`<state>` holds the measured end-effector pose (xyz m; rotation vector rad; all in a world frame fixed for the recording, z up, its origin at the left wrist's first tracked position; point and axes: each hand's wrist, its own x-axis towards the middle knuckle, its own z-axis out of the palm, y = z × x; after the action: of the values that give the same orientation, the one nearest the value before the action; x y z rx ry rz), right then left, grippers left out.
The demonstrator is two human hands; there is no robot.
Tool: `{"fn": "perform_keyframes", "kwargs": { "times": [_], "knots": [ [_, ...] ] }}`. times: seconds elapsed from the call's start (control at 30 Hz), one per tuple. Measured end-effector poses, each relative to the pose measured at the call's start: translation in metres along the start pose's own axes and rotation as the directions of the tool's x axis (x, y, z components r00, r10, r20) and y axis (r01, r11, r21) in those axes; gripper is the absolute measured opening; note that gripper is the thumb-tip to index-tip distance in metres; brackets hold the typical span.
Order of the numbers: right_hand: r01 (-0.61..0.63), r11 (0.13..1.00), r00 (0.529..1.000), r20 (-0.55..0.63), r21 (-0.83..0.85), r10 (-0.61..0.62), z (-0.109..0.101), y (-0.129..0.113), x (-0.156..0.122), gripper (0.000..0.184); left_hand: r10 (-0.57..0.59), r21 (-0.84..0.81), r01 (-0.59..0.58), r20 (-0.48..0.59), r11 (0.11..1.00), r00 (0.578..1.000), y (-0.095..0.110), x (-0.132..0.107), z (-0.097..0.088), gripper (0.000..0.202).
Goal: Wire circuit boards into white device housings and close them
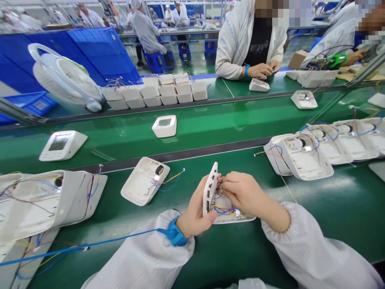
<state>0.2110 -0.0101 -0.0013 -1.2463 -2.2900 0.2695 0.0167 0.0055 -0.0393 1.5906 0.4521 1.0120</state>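
Observation:
My left hand (197, 206) grips a white plastic cover (209, 188), held on edge and tilted up from the table. Below and to its right lies a white housing (248, 219), with thin coloured wires (224, 209) inside it. The fingers of my right hand (243, 190) are pinched together at the cover's inner side, around thin dark wires (221, 185) that run there. My right fingertips are partly hidden behind the hand. A blue wrist strap (177, 233) with a cord circles my left wrist.
An open white housing (141, 182) with loose wires lies left of my hands. Stacked housings stand left (81, 196) and right (309, 160). On the green belt (204, 128) ride finished-looking units with screens (166, 125). Across it, a person (252, 44) handles a small part.

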Motion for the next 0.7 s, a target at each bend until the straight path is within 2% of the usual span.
{"fn": "perform_keyframes", "kwargs": {
  "times": [0.23,0.47,0.6,0.63,0.7],
  "knots": [
    [0.028,0.999,0.998,-0.048,-0.022,-0.029,0.001,0.0,0.002,0.027,0.064,0.078,-0.069,0.072,0.995,0.995,0.007,0.006,0.0,0.076],
    [-0.002,0.985,1.0,0.012,-0.174,0.004,0.004,-0.004,0.003,0.025,0.015,0.088,-0.021,0.066,0.996,0.998,0.01,0.007,0.004,0.079],
    [-0.12,0.99,0.991,0.048,-0.068,0.123,-0.007,-0.001,0.001,0.009,-0.027,-0.055,0.029,0.046,0.998,0.999,0.001,0.0,0.003,0.082],
    [-0.181,0.983,0.981,0.061,-0.027,0.182,-0.01,0.001,0.001,0.005,-0.043,-0.079,0.047,0.042,0.996,0.998,-0.001,-0.002,0.002,0.082],
    [-0.321,0.947,0.942,0.104,0.006,0.319,-0.016,0.007,-0.001,0.008,-0.061,-0.102,0.065,0.043,0.993,0.997,-0.003,-0.004,0.001,0.081]
  ]
}}
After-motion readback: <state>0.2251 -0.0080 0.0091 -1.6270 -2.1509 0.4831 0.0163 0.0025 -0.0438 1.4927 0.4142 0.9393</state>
